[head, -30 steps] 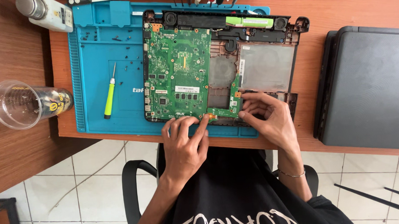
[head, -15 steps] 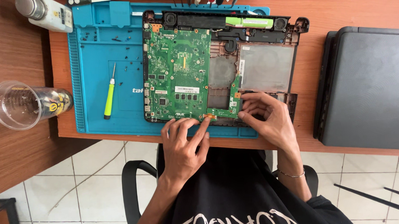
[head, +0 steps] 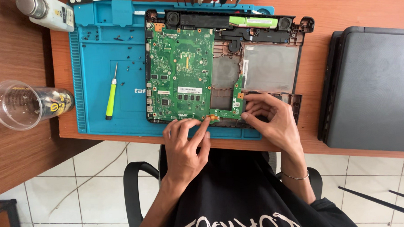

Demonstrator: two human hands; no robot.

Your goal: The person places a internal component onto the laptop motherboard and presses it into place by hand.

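An opened black laptop base point(head: 295, 85) lies on a blue work mat point(head: 98, 103), with its green motherboard point(head: 180, 78) exposed. My left hand point(head: 185, 143) rests at the near edge of the board, its fingertips pressing on a small orange connector there. My right hand point(head: 269, 118) sits at the board's near right corner, fingers curled and pinching the green edge. Both hands touch the board; neither lifts anything free.
A yellow-green screwdriver point(head: 111, 92) and several loose screws lie on the mat's left part. A clear plastic cup point(head: 25, 104) lies on the wooden table at far left. A dark laptop lid point(head: 373, 87) lies at right. A white bottle point(head: 50, 11) stands top left.
Both hands have stayed at the board's near edge; the left fingers shifted only slightly at the connector.
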